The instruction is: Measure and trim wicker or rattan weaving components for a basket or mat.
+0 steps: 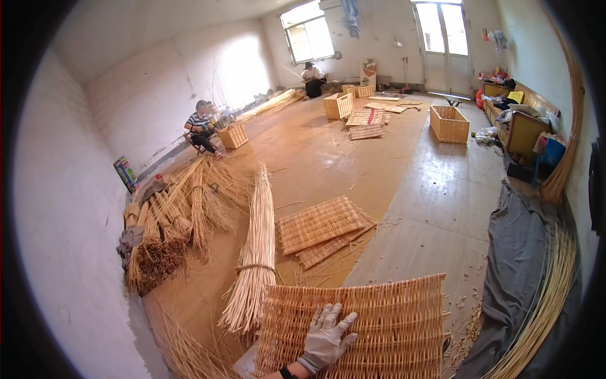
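My left hand (pixel 327 338), in a pale glove with a dark band at the wrist, lies on a woven wicker panel (pixel 391 322). Its fingers are spread over the weave and its thumb points right. The panel stands close in front of me, its far edge raised, and short rod ends stick out along its right side. My right hand does not show. Past the panel, two more woven panels (pixel 322 224) lie overlapped on the floor. Left of them rests a tied bundle of peeled pale rods (pixel 257 252).
Brownish rod bundles (pixel 161 234) are heaped at the left wall. Long rods (pixel 543 303) lie on a grey cloth (pixel 514 252) at right. Wicker boxes (pixel 449 124) stand farther off. Two people sit working, one (pixel 201 125) at left, another (pixel 312 79) near the window.
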Tool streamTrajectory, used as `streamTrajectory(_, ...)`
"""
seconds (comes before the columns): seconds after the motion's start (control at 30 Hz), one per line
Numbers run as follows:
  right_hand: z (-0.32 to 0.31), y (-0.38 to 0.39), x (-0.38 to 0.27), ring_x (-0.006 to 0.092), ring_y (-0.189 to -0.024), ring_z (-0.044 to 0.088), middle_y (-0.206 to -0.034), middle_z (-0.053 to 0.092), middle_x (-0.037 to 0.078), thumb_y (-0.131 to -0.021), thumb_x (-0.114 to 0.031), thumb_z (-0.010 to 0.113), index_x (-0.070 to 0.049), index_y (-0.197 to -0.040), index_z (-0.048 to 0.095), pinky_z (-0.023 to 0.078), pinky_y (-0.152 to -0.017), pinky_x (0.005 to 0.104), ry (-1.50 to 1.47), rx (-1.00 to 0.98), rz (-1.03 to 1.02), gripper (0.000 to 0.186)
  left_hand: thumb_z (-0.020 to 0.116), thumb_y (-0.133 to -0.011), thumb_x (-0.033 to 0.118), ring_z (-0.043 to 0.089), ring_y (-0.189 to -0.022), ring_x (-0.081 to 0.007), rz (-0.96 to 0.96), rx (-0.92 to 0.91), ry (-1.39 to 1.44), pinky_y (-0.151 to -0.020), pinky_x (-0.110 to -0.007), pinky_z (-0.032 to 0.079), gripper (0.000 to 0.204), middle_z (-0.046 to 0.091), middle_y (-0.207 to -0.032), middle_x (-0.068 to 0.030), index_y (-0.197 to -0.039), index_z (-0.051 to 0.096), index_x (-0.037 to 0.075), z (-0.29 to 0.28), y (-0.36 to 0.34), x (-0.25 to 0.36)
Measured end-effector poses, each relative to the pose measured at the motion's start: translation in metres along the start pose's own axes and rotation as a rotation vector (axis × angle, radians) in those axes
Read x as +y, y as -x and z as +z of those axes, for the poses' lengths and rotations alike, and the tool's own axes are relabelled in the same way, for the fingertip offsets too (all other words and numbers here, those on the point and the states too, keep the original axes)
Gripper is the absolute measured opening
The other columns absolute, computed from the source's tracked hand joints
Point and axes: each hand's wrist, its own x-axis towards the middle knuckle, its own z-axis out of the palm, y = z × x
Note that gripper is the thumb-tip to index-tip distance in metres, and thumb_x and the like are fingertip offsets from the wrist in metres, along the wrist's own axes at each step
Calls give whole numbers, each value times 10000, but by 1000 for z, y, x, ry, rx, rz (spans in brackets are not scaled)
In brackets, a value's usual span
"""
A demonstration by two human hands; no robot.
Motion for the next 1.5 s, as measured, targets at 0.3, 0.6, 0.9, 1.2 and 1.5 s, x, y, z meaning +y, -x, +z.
streamTrajectory(0.3,-6,20,19,82,-849,615,-895,649,4,-1005,-386,702,-47,-1155,631,502,-716,268,-48,21,22,377,532,-1009,588,371,-1479,-424,6,-7,-8,-1247,-539,212,589,445,-1559,-232,-1485,582,245,-1,17,5)
streamTrajectory(0.6,-34,38,78,72,-939,592,-1026,649,-13,-1005,-413,698,-58,-1296,598,504,-787,272,-228,-35,-84,470,547,-1046,446,297,-1531,-421,51,44,-107,-1263,-548,213,534,410,-1613,-196,-1460,579,112,-12,-3,1)
streamTrajectory(0.9,-59,51,47,365,-1223,548,-1298,612,174,-885,-436,744,-80,-1444,503,414,-1062,474,300,32,-391,705,473,-1085,419,286,-1534,-428,80,-37,-85,-1263,-526,217,581,360,-1628,-242,-1516,504,30,4,-6,28)
streamTrajectory(1.2,-53,41,32,416,-1021,633,-1060,661,200,-877,-429,739,-85,-1168,583,484,-891,517,399,38,-357,476,473,-1085,421,292,-1526,-444,51,-31,-59,-1260,-547,217,581,368,-1615,-262,-1511,508,27,0,0,29)
streamTrajectory(1.5,-73,17,15,396,-903,659,-893,677,149,-914,-579,698,-90,-993,601,516,-742,519,617,110,-280,505,459,-1090,422,271,-1542,-413,32,-33,-133,-1265,-515,212,582,368,-1629,-224,-1506,507,18,0,-1,25)
